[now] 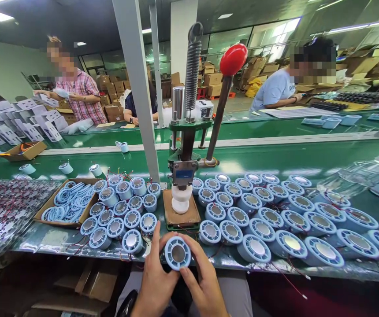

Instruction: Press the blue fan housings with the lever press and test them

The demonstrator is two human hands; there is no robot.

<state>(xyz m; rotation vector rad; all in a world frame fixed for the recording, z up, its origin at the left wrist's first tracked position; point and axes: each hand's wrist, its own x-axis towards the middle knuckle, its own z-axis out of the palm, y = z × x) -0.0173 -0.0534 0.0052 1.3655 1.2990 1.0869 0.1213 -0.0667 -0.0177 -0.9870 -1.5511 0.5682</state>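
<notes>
A round blue part (177, 253) with a metal disc in its spoked face is held between both hands, just in front of the table's edge. My left hand (158, 273) grips its left side, the index finger pointing up. My right hand (202, 275) wraps round the right side, thumb at the lower rim. Beyond them stands a hand press (184, 169) with a red-knobbed lever (221, 101), its white plunger (180, 200) over a brown base plate (192, 215). Many similar blue parts (255, 248) stand upright on both sides of the press.
Left of the press, an open cardboard box (72, 223) holds blue rings, beside a pile of wired discs (11, 211). A grey post (139, 88) rises behind. Across the green belt (258, 154), several people work. Clear plastic (351, 176) lies at right.
</notes>
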